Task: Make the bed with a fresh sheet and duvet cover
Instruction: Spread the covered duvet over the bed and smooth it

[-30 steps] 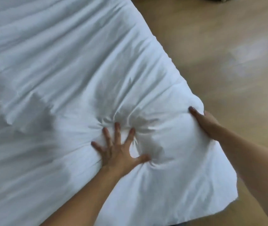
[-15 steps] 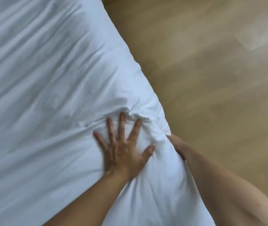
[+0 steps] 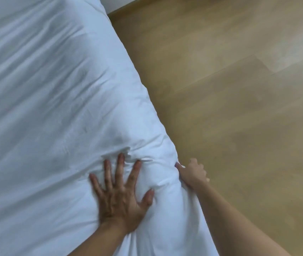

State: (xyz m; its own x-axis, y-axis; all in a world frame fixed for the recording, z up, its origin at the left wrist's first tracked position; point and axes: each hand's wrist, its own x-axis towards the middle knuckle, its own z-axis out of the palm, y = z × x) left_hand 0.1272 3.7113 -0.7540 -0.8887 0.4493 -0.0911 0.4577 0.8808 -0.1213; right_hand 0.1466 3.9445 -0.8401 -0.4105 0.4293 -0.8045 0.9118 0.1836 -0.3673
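Fingers (image 3: 119, 167) spread flat, your left hand (image 3: 121, 198) pins the duvet cover (image 3: 54, 108), likely so your right hand (image 3: 193, 173), gripping its side edge, can tug it smooth.

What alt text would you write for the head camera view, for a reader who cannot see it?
A person's left hand presses flat, fingers spread, on a wrinkled white duvet, while the right hand grips its edge at the bedside. Light wooden floor fills the right of the view.
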